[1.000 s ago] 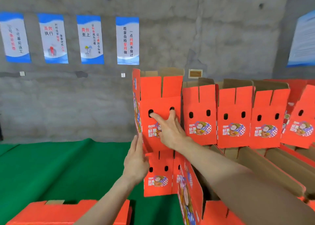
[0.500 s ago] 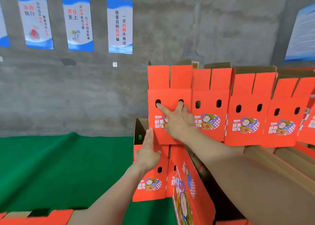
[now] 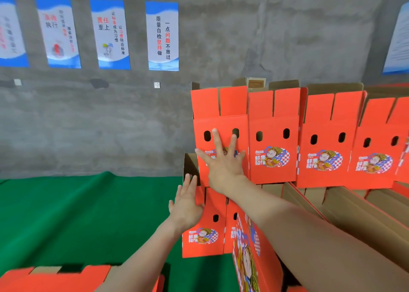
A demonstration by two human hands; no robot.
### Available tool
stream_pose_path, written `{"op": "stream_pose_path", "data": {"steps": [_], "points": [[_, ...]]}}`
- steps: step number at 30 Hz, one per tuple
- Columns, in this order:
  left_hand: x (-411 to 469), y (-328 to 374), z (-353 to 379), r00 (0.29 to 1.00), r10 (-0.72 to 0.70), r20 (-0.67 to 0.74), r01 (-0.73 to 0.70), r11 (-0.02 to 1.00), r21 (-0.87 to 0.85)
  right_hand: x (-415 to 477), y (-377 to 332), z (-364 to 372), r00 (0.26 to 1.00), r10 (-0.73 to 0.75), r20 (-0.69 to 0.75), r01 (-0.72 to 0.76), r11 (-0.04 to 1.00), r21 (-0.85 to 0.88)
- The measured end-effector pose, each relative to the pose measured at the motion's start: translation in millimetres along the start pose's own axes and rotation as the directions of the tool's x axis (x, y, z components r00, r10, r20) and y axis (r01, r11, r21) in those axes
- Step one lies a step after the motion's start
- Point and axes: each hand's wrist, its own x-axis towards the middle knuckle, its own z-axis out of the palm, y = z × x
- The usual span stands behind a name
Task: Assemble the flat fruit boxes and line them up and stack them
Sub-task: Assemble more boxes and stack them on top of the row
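Head view: right palm flat on the end box of the top row

Nearest, a blurred orange carton lies at the lower left. The left hand, fingers straight and together, is at the left edge of the lower box; whether it touches, I cannot tell. The right hand presses spread fingers on the upper box, leftmost of a row of orange boxes stacked on lower ones. Top flaps stand up; the insides are hidden. Beyond lie a green mat and posters.
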Motion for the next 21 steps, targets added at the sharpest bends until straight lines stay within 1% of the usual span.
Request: {"op": "stream_pose_path", "data": {"steps": [2, 4, 6, 8, 10, 12, 14, 16, 18, 19, 21], "points": [[-16.6, -20.2, -6.8, 0.999, -0.021, -0.045, 0.021, 1.000, 0.016, -5.0, -1.6, -4.0, 1.000, -0.004, -0.016, 0.004, 0.999, 0.038], [-41.1, -47.3, -14.5, 0.996, -0.050, -0.078, 0.053, 0.998, 0.038, -12.4, -6.0, -6.4, 0.997, -0.026, -0.067, 0.033, 0.994, 0.101], [-73.8, -84.8, -20.8, 0.990, -0.108, -0.087, 0.120, 0.983, 0.139, -22.9, -14.4, -6.0, 0.991, -0.063, -0.119, 0.076, 0.992, 0.104], [-110.6, -126.3, -27.7, 0.977, -0.192, -0.090, 0.208, 0.947, 0.246, -35.6, -24.7, -2.9, 0.984, -0.108, -0.141, 0.119, 0.990, 0.076], [-142.5, -163.6, -39.5, 0.956, -0.270, -0.119, 0.294, 0.904, 0.311, -44.5, -33.8, -2.6, 0.980, -0.148, -0.137, 0.156, 0.987, 0.049], [-171.0, -191.1, -50.7, 0.936, -0.319, -0.147, 0.351, 0.870, 0.347, -52.6, -43.5, -3.8, 0.981, -0.165, -0.099, 0.170, 0.984, 0.045], [-196.6, -209.7, -58.8, 0.924, -0.347, -0.158, 0.381, 0.842, 0.382, -63.2, -56.4, -2.9, 0.981, -0.176, -0.077, 0.181, 0.980, 0.077], [-219.8, -222.0, -61.8, 0.913, -0.368, -0.178, 0.409, 0.825, 0.391, -79.7, -74.2, 2.2, 0.973, -0.217, -0.077, 0.226, 0.965, 0.136], [-241.9, -230.9, -58.4, 0.906, -0.395, -0.153, 0.420, 0.789, 0.449, -102.8, -95.3, 13.4, 0.958, -0.277, -0.075, 0.287, 0.930, 0.229], [-253.5, -232.2, -52.7, 0.907, -0.406, -0.108, 0.405, 0.776, 0.483, -116.4, -106.6, 21.4, 0.949, -0.309, -0.058, 0.313, 0.905, 0.288], [-278.1, -232.6, -32.7, 0.904, -0.427, -0.021, 0.376, 0.771, 0.514, -148.3, -129.5, 41.5, 0.927, -0.374, 0.024, 0.335, 0.856, 0.393]]}}
